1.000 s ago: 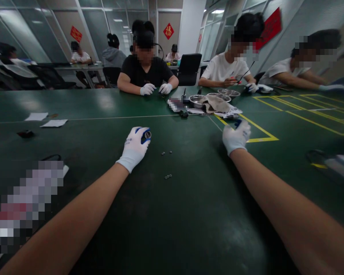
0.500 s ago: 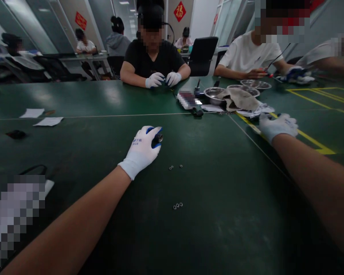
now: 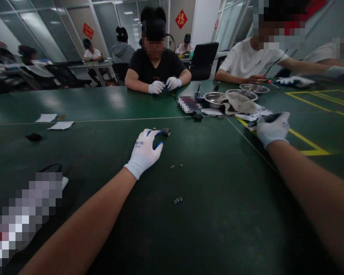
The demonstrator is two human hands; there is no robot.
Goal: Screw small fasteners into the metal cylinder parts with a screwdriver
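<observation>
White gloves with blue palms cover both of my hands. My left hand [image 3: 147, 148] rests on the green table [image 3: 218, 191], thumb and fingers apart, with a dark metal cylinder [image 3: 166, 132] just beyond its fingertips. Out to the right, my right hand [image 3: 273, 128] has its fingers closed on a dark object [image 3: 252, 124] too small to make out, beside a yellow line. Several small metal rings lie in two groups: the farther one [image 3: 181, 165] right of my left wrist, the nearer one [image 3: 177, 199] closer to me.
Metal bowls [image 3: 213, 100] and a grey cloth [image 3: 236, 103] stand at the back right, near a dark tool [image 3: 198, 116]. Papers [image 3: 61, 125] and a dark item [image 3: 33, 137] lie on the left. Across the table sits a person in gloves [image 3: 156, 87]; another is at right.
My left hand has opened and let go of the dark cylinder, which now lies beyond its fingers. My right hand has turned and lifted slightly, now with a dark object showing at its fingertips.
</observation>
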